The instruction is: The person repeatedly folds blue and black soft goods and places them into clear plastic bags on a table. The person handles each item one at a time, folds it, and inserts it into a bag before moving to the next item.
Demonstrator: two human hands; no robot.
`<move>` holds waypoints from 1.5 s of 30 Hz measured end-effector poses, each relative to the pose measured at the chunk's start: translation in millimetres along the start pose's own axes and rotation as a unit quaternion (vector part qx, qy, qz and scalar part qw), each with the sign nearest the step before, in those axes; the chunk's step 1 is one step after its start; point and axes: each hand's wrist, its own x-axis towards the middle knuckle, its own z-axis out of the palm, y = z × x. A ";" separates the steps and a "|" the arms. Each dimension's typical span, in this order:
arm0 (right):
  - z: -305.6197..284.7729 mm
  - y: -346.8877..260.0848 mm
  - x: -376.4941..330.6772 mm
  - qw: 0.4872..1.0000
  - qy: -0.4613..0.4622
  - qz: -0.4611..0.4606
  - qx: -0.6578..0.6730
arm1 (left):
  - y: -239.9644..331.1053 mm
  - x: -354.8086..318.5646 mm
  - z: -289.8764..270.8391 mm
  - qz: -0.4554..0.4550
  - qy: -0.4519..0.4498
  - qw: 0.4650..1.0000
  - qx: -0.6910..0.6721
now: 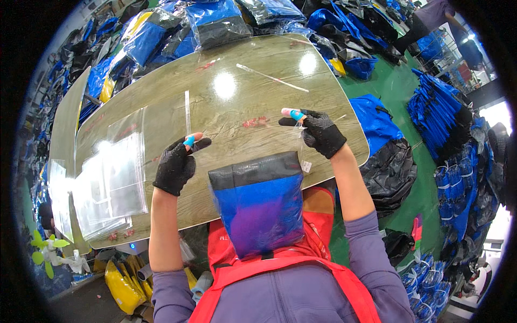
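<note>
A folded blue bag with a black top band [258,202], in what looks like a clear wrap, rests against my lap and the table's near edge. My left hand [176,166], in a black glove with blue tape round a bare fingertip, is left of it; index finger and thumb stand apart. A clear narrow strip [187,110] runs up from beside those fingertips. To the bag's right, my right hand [320,133], gloved and taped alike, has its index finger and thumb closed on a thin clear piece. A small white tag [306,166] hangs below them.
Clear plastic sleeves [116,183] lie stacked on the wood-look table [237,116]. Another clear strip [272,78] and red scraps [254,123] lie farther off. Wrapped blue and black bags [215,21] heap beyond the far edge. Blue bundles [439,116] fill the right floor; a person [431,21] stands far right.
</note>
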 end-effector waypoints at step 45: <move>135.1 -44.3 -123.6 0.879 0.217 -0.350 0.241 | 29.7 -47.5 218.8 0.564 0.051 0.728 0.386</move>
